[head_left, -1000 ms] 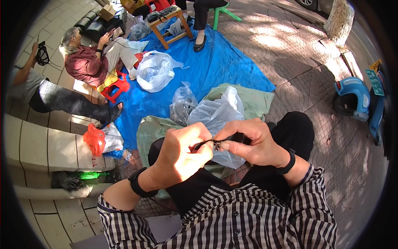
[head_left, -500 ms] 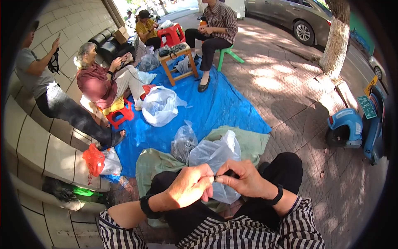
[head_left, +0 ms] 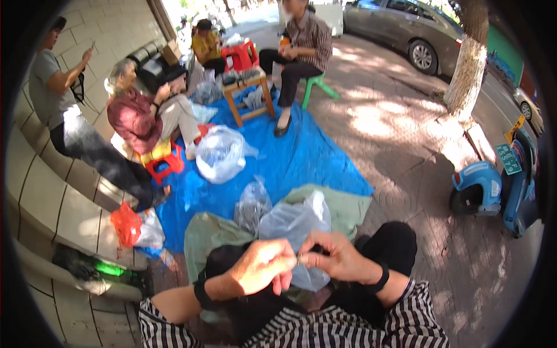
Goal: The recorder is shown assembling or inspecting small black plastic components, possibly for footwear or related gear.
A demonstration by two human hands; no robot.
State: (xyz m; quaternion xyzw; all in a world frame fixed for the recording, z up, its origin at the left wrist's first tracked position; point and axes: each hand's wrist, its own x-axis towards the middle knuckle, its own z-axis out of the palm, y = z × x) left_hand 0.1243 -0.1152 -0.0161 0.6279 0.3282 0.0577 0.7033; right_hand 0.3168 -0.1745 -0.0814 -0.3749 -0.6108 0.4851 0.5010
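View has tipped up since a second ago: more street, a parked car (head_left: 400,26) and a tree trunk (head_left: 467,64) now at 12 to 1 o'clock; hands have dropped toward 6 o'clock in the picture but keep the same pinch together over the lap.

Left hand (head_left: 264,267) closed, thumb and fingers pinched on a small dark item (head_left: 300,258); right hand (head_left: 336,258) closed the same way, fingertips meeting the left's on that item; too small to tell what it is; a second ago it showed as a thin dark strip between the hands, now only a speck shows. Dark bands on both wrists; striped sleeves at 6 o'clock.

Clear plastic bag (head_left: 293,223) just beyond the hands, touching the lap, crumpled, greyish contents; a smaller clear bag (head_left: 252,203) at its 10 o'clock; both on a green cloth (head_left: 342,206) overlapping a blue tarp (head_left: 307,156). Large white-clear bag (head_left: 220,153) on the tarp at 11 o'clock, bulging. Red bag (head_left: 126,223) with a pale bag beside it at 9 o'clock, against the stone ledge (head_left: 52,209); green glowing thing under the ledge at 8 o'clock, unclear.

Blue scooter (head_left: 493,188) at 3 o'clock; green rectangular plate with pale marks at its rear, yellow sign behind it at 2 o'clock. Cardboard box (head_left: 171,52) at 11 o'clock by the wall. Other people sit on red (head_left: 165,165) and green stools around a small wooden table (head_left: 249,93); one leans on the ledge.
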